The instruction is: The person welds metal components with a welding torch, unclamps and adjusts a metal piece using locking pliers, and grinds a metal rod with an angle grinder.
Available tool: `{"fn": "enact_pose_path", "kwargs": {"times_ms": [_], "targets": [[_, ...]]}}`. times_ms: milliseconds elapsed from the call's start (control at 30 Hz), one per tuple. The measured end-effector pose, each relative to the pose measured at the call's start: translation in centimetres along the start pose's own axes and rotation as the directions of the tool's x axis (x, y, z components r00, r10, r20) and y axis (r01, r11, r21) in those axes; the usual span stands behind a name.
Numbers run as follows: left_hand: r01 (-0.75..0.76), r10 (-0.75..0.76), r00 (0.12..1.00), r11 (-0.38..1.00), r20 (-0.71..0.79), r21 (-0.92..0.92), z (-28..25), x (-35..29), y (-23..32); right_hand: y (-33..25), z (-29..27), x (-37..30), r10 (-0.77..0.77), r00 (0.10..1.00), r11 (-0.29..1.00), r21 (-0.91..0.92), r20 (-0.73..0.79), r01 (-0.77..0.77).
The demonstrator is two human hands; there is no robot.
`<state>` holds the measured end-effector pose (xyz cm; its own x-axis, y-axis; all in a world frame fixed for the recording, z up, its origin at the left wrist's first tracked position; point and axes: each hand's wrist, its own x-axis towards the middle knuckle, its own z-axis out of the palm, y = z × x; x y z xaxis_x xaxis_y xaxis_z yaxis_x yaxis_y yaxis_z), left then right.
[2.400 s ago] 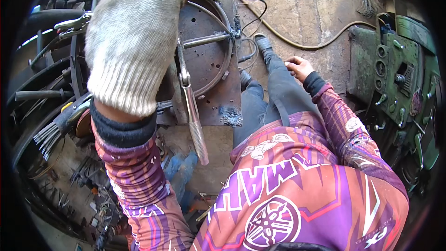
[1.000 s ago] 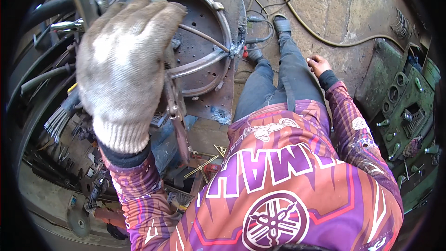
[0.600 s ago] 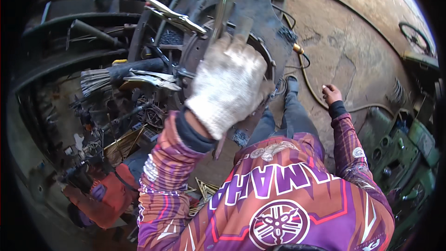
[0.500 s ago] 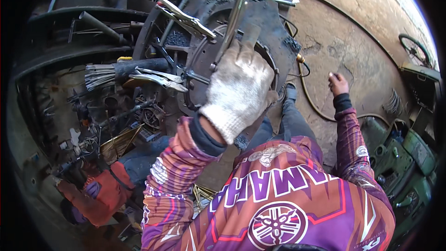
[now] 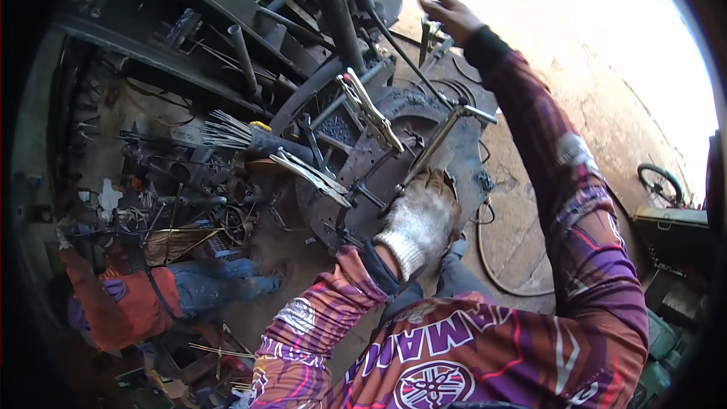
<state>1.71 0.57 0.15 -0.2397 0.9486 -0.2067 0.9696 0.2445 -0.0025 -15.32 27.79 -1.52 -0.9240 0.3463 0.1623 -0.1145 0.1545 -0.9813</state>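
My left hand [image 5: 422, 220], in a dirty white work glove, is at the near side of a round dark steel plate assembly [image 5: 468, 163]. Its fingers are curled; what they grip, if anything, is hidden. Just beyond them a bar-shaped clamp [image 5: 433, 142] slants over the assembly. Two locking pliers, one with red on its end [image 5: 371, 110] and one plain silver [image 5: 314, 176], are clamped on the left side. Bare, my right hand [image 5: 450, 17] stretches far forward past the assembly, fingers extended, close to dark upright metal pieces [image 5: 425, 38].
Welding rods [image 5: 227, 132] stick out of a dark tube at left. A thick pipe [image 5: 337, 19] and long steel beams stand beyond. At lower left another person in a red-orange top [image 5: 125, 310] works among scattered parts. A hose [image 5: 483, 257] curves over the floor at right.
My right hand has gone from hanging at my right side to reaching far forward. The view has shifted, so the assembly sits lower. My left hand stays at the assembly.
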Motion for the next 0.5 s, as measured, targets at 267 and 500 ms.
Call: {"fn": "enact_pose_path", "kwargs": {"times_ms": [267, 500], "targets": [[-0.028, 0.028, 1.000, 0.997, 0.001, 0.075, 0.2, 0.3, 0.3, 0.9, 5.3, 14.2, -0.051, 0.990, 0.963, -0.256, 0.130, 0.083], [-0.015, 0.014, 1.000, 0.998, 0.013, 0.059, 0.8, -0.5, -0.1, -0.9, 7.3, 15.2, -0.081, 0.996, 0.923, -0.380, -0.032, 0.063]]}}
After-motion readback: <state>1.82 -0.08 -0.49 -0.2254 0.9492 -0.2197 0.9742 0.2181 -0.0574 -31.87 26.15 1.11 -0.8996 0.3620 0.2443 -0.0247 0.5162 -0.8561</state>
